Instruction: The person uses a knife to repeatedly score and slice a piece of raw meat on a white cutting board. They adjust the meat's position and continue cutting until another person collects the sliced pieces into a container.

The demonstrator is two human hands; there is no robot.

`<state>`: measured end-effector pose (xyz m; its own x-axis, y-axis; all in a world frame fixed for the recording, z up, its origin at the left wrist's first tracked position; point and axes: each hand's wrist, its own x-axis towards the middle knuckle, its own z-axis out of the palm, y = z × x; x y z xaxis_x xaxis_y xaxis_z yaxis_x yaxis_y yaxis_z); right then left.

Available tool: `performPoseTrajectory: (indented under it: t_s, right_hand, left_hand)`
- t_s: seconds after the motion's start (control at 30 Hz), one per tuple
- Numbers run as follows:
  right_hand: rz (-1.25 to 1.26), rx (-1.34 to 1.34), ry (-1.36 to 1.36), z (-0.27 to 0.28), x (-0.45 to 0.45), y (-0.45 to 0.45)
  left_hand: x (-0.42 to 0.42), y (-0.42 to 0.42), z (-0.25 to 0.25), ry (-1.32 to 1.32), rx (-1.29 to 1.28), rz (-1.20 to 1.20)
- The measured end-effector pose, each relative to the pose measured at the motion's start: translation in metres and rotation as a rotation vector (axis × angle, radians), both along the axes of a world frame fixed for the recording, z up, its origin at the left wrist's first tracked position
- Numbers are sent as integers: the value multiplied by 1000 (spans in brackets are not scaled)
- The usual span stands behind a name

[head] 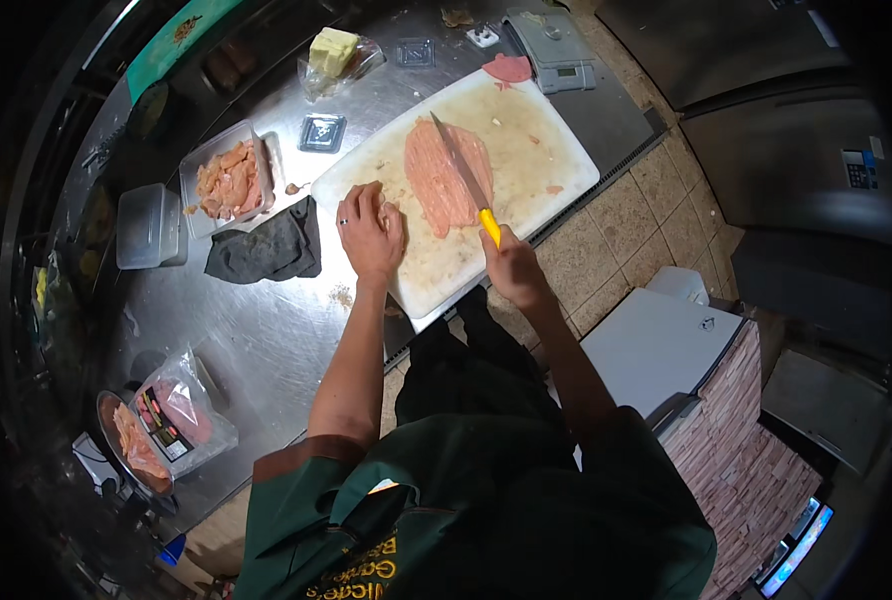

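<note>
My right hand (pixel 513 262) is closed around the yellow handle of a kitchen knife (pixel 462 165). Its long blade lies over a flattened, scored piece of raw meat (pixel 438 176) on a white cutting board (pixel 566 150). My left hand (pixel 371 229) rests on the board's left edge, fingers bent, beside the meat and not touching it; whether its fingertips hold anything is hard to see. Small meat scraps dot the board, and a pink slice (pixel 507 68) lies at its far corner.
Left of the board are a dark cloth (pixel 269 247), a plastic tub of raw meat pieces (pixel 190 176), an empty-looking tub (pixel 139 229) and a small clear lid (pixel 322 133). Farther back are a yellow block (pixel 333 51) and a kitchen scale (pixel 558 56). Packaged meat (pixel 183 416) sits lower left.
</note>
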<state>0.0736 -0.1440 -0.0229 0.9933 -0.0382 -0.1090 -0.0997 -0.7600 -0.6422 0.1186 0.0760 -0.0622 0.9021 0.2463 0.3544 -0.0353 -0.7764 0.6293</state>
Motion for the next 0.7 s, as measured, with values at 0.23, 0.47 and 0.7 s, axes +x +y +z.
performPoseTrajectory:
  t_s: [0.23, 0.47, 0.7]
  right_hand:
    - [25, 13, -28, 0, 0, 4]
    - [-28, 46, 84, 5, 1, 16]
    - [-17, 81, 192, 13, 0, 21]
  left_hand:
    - [1, 2, -3, 9, -5, -3]
    - [0, 1, -4, -20, -22, -21]
    - [-6, 1, -7, 1, -3, -16]
